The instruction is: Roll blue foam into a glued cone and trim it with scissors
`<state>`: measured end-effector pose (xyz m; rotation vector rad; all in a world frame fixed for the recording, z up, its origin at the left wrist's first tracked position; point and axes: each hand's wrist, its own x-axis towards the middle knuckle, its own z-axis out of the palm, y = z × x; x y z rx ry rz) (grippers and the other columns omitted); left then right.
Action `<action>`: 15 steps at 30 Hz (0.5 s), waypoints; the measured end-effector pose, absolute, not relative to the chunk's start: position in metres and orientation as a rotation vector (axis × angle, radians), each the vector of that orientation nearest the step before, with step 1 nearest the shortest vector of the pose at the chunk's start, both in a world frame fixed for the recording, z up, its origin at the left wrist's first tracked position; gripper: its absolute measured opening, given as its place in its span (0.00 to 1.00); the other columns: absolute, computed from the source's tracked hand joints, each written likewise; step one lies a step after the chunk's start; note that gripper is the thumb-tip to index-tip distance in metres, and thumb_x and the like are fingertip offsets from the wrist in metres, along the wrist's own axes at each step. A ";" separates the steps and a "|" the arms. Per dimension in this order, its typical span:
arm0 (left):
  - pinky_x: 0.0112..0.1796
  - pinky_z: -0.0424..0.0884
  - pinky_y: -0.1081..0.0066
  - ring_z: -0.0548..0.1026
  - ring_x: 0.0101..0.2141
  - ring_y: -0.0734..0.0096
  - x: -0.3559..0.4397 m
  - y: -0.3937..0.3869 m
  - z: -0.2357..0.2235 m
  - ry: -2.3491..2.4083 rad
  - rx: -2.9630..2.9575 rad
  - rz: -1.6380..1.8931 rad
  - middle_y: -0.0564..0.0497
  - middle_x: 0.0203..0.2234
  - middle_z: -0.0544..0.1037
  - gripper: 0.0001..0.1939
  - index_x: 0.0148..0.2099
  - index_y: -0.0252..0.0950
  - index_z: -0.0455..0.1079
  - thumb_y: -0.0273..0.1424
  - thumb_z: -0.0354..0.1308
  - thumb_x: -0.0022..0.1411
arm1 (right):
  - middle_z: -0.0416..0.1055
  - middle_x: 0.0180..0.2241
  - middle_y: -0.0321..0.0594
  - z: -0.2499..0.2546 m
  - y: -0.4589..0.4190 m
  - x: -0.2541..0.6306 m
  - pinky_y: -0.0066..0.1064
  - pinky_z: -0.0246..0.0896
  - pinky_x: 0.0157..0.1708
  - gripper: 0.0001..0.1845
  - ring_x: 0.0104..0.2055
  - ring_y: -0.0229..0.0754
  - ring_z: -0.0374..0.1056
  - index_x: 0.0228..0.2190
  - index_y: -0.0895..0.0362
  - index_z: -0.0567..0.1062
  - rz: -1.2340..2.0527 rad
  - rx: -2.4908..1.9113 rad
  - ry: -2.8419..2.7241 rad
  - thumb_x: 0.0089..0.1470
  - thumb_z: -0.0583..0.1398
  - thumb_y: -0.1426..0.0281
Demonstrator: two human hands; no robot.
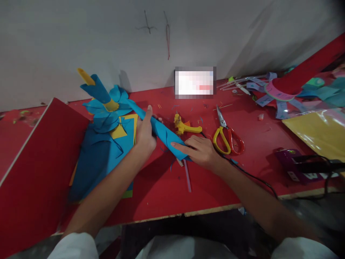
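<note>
A long blue paper cone slants across the middle, narrow at the upper left and wider at the lower right. My left hand is closed around its narrower part, thumb on top. At the wide end, my right hand grips the rolled edge, its index finger lying along the paper. Just beyond the cone lies a yellow glue gun with a dark cord. Scissors with one yellow and one red handle rest to the right. A clear stick sticks out from below the cone's wide end.
Left, blue sheets lie under a blue and yellow paper flower, beside a raised red panel. A blurred screen leans on the wall. At right are a purple box, a yellow packet and a red tube.
</note>
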<state>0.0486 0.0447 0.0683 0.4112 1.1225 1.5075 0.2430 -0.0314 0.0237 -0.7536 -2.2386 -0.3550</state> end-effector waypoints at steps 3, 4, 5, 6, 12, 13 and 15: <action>0.26 0.73 0.71 0.75 0.22 0.72 0.052 0.042 0.068 1.098 0.412 1.505 0.58 0.20 0.71 0.28 0.31 0.41 0.62 0.47 0.79 0.50 | 0.70 0.29 0.37 0.023 -0.031 0.243 0.33 0.61 0.35 0.25 0.32 0.39 0.64 0.61 0.50 0.78 -0.316 -0.769 -2.250 0.71 0.54 0.80; 0.26 0.73 0.71 0.76 0.22 0.72 0.053 0.041 0.068 1.094 0.412 1.504 0.58 0.20 0.71 0.28 0.31 0.41 0.62 0.47 0.79 0.51 | 0.70 0.29 0.37 0.023 -0.031 0.243 0.33 0.61 0.35 0.26 0.31 0.39 0.64 0.61 0.50 0.78 -0.314 -0.765 -2.248 0.70 0.53 0.80; 0.27 0.74 0.71 0.76 0.22 0.72 0.053 0.041 0.068 1.093 0.411 1.500 0.58 0.20 0.71 0.28 0.30 0.41 0.62 0.47 0.79 0.51 | 0.70 0.29 0.37 0.023 -0.031 0.243 0.33 0.61 0.35 0.26 0.31 0.39 0.63 0.61 0.51 0.78 -0.316 -0.758 -2.245 0.70 0.53 0.81; 0.27 0.74 0.71 0.76 0.22 0.72 0.054 0.041 0.068 1.094 0.409 1.498 0.58 0.20 0.71 0.28 0.30 0.41 0.62 0.47 0.79 0.52 | 0.69 0.28 0.36 0.023 -0.031 0.243 0.33 0.61 0.35 0.26 0.31 0.39 0.63 0.61 0.52 0.78 -0.317 -0.750 -2.240 0.70 0.53 0.81; 0.29 0.75 0.71 0.77 0.24 0.70 0.055 0.038 0.066 1.129 0.400 1.488 0.57 0.21 0.72 0.27 0.31 0.41 0.63 0.46 0.78 0.52 | 0.69 0.30 0.37 0.022 -0.030 0.244 0.33 0.62 0.36 0.25 0.32 0.40 0.64 0.63 0.51 0.77 -0.255 -0.747 -2.243 0.71 0.56 0.78; 0.29 0.75 0.71 0.77 0.24 0.70 0.056 0.037 0.065 1.134 0.403 1.480 0.57 0.21 0.73 0.27 0.31 0.41 0.63 0.47 0.78 0.52 | 0.69 0.30 0.37 0.023 -0.030 0.244 0.33 0.63 0.36 0.24 0.32 0.40 0.64 0.63 0.51 0.77 -0.247 -0.746 -2.249 0.71 0.56 0.76; 0.29 0.75 0.70 0.77 0.25 0.70 0.057 0.035 0.064 1.135 0.411 1.468 0.57 0.21 0.73 0.27 0.31 0.41 0.64 0.47 0.78 0.52 | 0.70 0.29 0.37 0.024 -0.030 0.244 0.33 0.63 0.36 0.23 0.32 0.40 0.64 0.62 0.51 0.78 -0.255 -0.745 -2.253 0.71 0.56 0.76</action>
